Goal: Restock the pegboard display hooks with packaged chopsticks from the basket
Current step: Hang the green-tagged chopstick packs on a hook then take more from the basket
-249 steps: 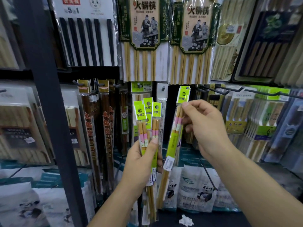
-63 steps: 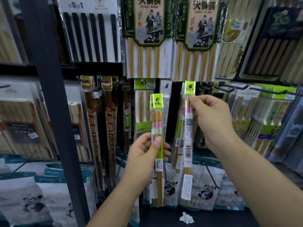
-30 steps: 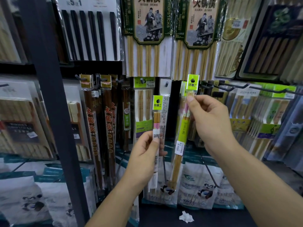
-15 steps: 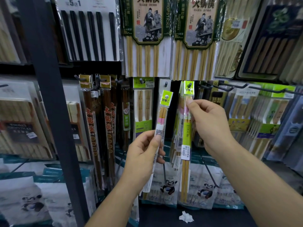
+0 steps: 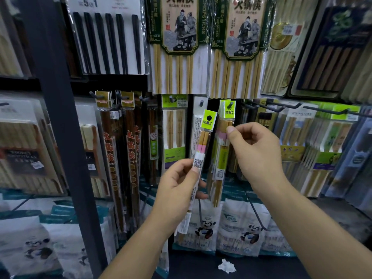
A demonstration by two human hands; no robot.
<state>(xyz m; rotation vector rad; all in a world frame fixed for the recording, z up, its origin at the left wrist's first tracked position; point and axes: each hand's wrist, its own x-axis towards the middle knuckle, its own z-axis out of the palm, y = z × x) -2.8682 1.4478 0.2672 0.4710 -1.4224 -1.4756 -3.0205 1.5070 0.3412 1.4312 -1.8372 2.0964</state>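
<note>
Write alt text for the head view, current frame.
A person's left hand holds a green-labelled chopstick pack, tilted, while the right hand pinches a matching hung pack on its hook. Other chopstick packages hang all around.

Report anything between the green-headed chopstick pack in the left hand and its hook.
Nothing visible stands between the held green-headed chopstick pack and the black metal hook tip. The right hand touches packs hung just below it.

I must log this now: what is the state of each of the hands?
Left hand: holds one chopstick pack.
Right hand: thumb on the hung pack; whether it pinches cannot be told.
</note>
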